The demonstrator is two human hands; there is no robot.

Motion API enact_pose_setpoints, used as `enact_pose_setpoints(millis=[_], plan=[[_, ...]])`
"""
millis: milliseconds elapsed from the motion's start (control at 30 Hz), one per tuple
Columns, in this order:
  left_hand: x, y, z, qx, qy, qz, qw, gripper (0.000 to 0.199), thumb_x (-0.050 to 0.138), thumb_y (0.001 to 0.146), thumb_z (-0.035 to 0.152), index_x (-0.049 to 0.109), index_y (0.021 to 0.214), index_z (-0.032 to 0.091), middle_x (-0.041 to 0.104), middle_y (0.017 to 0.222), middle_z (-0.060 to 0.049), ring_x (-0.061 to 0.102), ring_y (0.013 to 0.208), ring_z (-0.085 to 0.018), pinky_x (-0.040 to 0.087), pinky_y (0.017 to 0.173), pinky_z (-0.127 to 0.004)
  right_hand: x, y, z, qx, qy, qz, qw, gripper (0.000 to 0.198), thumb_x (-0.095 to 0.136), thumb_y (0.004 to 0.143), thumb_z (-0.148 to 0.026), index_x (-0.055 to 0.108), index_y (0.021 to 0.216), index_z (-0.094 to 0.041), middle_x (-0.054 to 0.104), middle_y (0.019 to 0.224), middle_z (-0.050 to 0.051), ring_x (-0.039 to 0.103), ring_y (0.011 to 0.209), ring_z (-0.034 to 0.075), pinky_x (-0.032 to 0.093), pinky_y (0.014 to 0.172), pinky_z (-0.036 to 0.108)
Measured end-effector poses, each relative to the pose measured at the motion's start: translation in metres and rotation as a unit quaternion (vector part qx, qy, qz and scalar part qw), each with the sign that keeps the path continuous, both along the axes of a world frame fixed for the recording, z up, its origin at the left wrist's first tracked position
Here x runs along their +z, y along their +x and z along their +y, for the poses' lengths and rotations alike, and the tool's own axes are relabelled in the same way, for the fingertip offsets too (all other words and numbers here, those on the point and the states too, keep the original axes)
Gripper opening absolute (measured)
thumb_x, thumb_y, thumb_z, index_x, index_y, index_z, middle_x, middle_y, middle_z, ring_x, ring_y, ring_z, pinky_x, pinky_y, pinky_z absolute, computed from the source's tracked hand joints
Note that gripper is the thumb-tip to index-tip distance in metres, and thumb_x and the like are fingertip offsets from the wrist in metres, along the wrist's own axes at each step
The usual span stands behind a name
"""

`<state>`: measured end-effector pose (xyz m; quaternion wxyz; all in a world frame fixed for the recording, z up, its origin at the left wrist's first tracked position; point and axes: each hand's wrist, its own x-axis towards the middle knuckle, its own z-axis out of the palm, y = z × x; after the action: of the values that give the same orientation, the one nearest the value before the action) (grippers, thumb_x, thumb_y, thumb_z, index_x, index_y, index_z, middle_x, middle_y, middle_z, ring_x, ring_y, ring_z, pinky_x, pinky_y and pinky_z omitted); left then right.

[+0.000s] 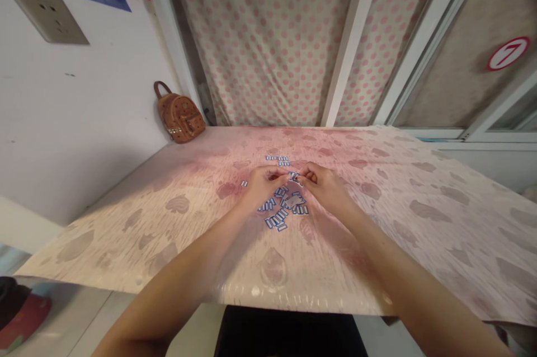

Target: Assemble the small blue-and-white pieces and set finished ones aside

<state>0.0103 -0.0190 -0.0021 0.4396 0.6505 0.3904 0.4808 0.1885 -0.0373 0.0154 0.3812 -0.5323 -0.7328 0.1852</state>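
Both forearms reach over the table (pixel 377 267); left hand (pixel 262 183) and right hand (pixel 323 186) pinch one small blue piece (pixel 293 177), its direction unclear, above scattered pieces (pixel 283 208).

We see small blue and white pieces (pixel 282 207) lying on a table cover (pixel 419 217) of pale pink and cream, printed with brownish leaf shapes. At the far left stands a brown bag (pixel 179 115) with a fine pattern. Behind, the curtain (pixel 268 38) is cream with pink dots. At the far right a round sign (pixel 508 53) is red and white.
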Motion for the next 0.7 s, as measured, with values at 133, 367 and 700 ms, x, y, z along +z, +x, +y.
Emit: enact_pose_setpoints(millis=[133,367,700], plan=[[-0.0035,0.0013,0.0002,-0.012,0.004,-0.015,1.0,0.017,0.072,0.074,0.03,0.074,0.078,0.013,0.072,0.074,-0.005,0.061,0.064,-0.012,0.046,0.06,-0.023,-0.0009,-0.0015,-0.0009,0.003,0.009,-0.009,1.0,0.008,0.057,0.08,-0.023,0.056,0.072,-0.02,0.057,0.061,-0.002,0.051,0.056,0.012,0.035,0.057,0.026],[-0.005,0.0009,0.003,0.0,-0.01,-0.04,0.999,0.021,0.074,0.072,0.033,0.073,0.076,0.013,0.07,0.071,-0.004,0.06,0.062,-0.012,0.046,0.059,-0.022,-0.0061,-0.0011,0.0023,0.003,0.044,0.037,0.998,0.005,0.055,0.08,-0.026,0.056,0.08,-0.021,0.059,0.067,-0.001,0.054,0.061,0.014,0.039,0.059,0.027],[-0.0005,-0.0002,0.0033,0.021,-0.083,-0.106,0.991,0.025,0.08,0.066,0.036,0.073,0.075,0.014,0.068,0.066,-0.002,0.059,0.059,-0.01,0.05,0.064,-0.024,-0.0063,0.0026,0.0065,0.021,0.12,0.072,0.99,0.014,0.057,0.08,-0.02,0.061,0.093,-0.02,0.061,0.089,0.004,0.058,0.078,0.017,0.048,0.074,0.032]])
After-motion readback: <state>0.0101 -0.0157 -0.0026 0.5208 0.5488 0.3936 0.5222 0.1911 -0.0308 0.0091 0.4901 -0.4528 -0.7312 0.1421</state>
